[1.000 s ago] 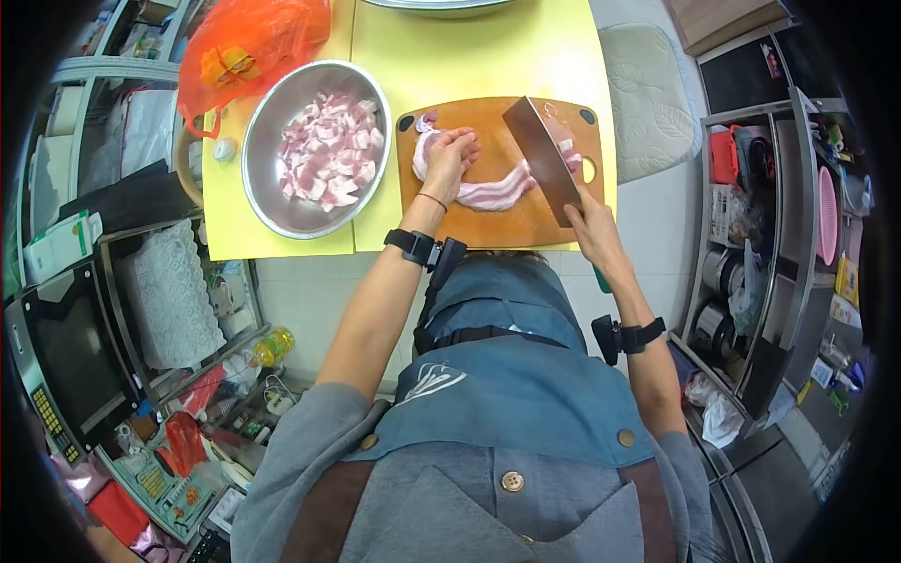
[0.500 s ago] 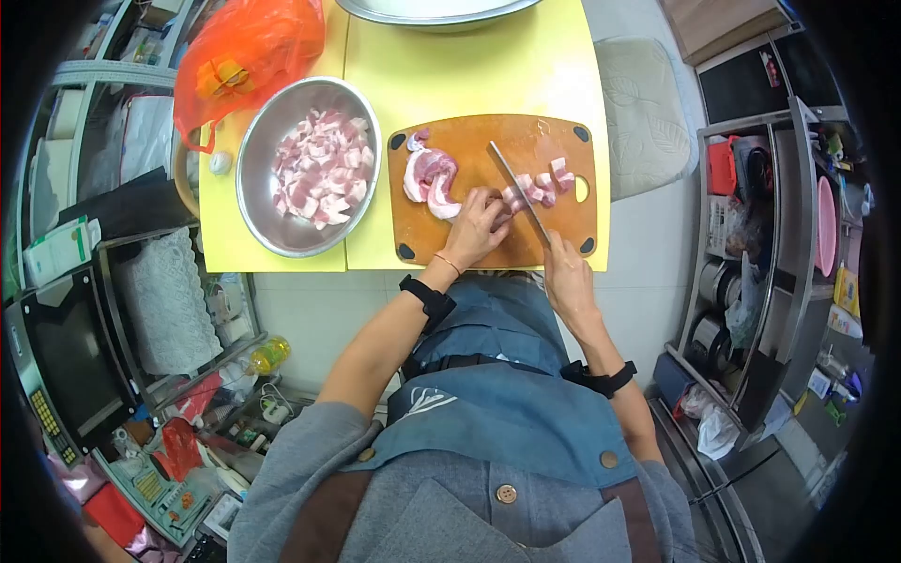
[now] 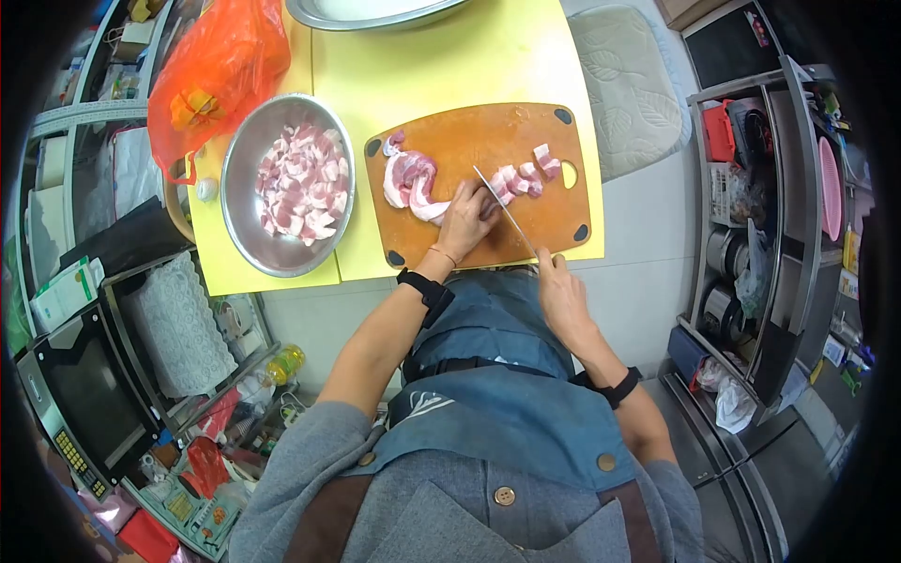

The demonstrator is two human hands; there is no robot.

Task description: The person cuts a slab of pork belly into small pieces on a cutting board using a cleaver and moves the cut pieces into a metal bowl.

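Note:
On the orange cutting board (image 3: 450,131) lies a curved strip of raw meat (image 3: 410,183). My left hand (image 3: 466,218) presses on the strip's right end with its fingers bent together. In my right hand (image 3: 561,286) is the handle of a knife (image 3: 504,209), whose blade rests beside my left fingertips and points up and left. Several cut meat pieces (image 3: 507,180) sit to the right of the blade. Left of the board, a metal bowl (image 3: 242,230) holds many cut pieces of meat.
The board and bowl stand on a yellow table (image 3: 366,84). A red plastic bag (image 3: 239,56) is at the back left, and another metal basin (image 3: 375,21) at the back. A cushioned stool (image 3: 629,94) stands right of the table, with shelves on both sides.
The view has shifted and turned slightly. The knife blade has moved from among the cut pieces to the left, close against my left fingers. Both hands keep their holds.

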